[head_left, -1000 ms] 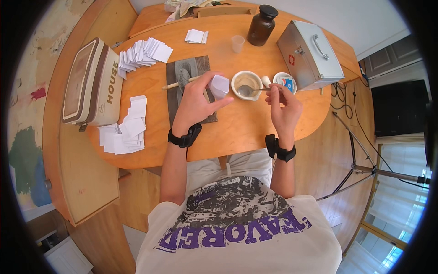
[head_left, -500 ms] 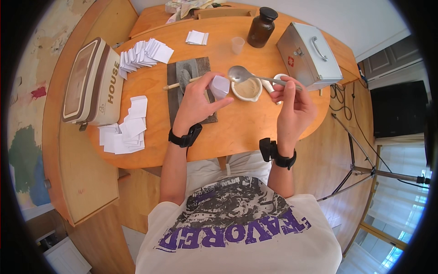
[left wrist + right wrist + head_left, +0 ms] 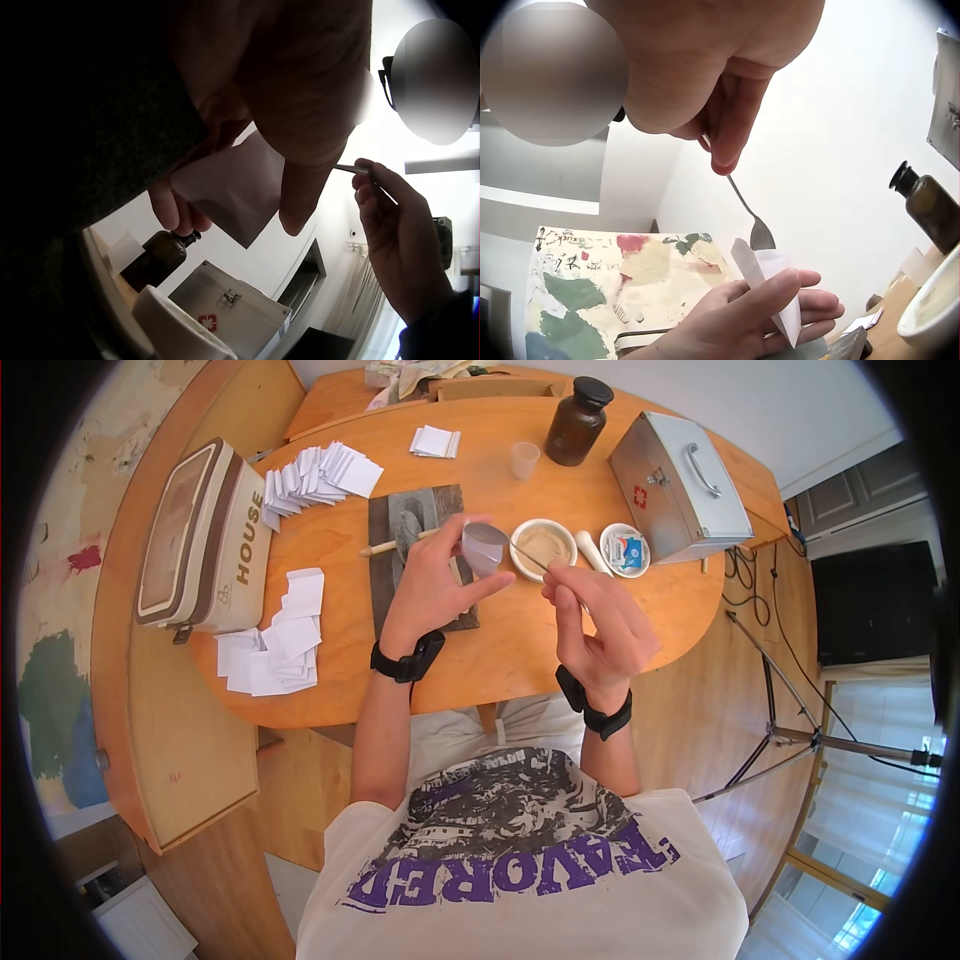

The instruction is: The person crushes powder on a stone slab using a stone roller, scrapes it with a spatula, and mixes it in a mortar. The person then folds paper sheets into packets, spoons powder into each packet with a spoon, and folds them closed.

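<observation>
My left hand (image 3: 425, 585) holds a small folded white paper packet (image 3: 774, 262) between thumb and fingers, its mouth spread. With the thumb and fingertips, my right hand (image 3: 608, 628) pinches the handle of a metal spoon (image 3: 761, 234). The bowl of the spoon tips down at the packet's mouth, as the right wrist view shows. Just right of the packet stands a white mortar (image 3: 543, 579) with tan powder inside. A white pestle (image 3: 594, 554) lies beside it, next to a small white dish (image 3: 641, 567) containing a blue-and-white sachet.
A dark board (image 3: 384, 585) with a grey stone and wooden stick lies by my left hand. White paper packets (image 3: 325, 470) and others (image 3: 285, 645) are piled near the HOUSE case (image 3: 215, 550). Farther back are a plastic cup (image 3: 525, 460), brown bottle (image 3: 576, 432) and metal first-aid box (image 3: 680, 490).
The right hand has lifted the spoon from the mortar and swung it left to the paper packet, tipping the bowl down. The left hand has stayed in place with the packet.
</observation>
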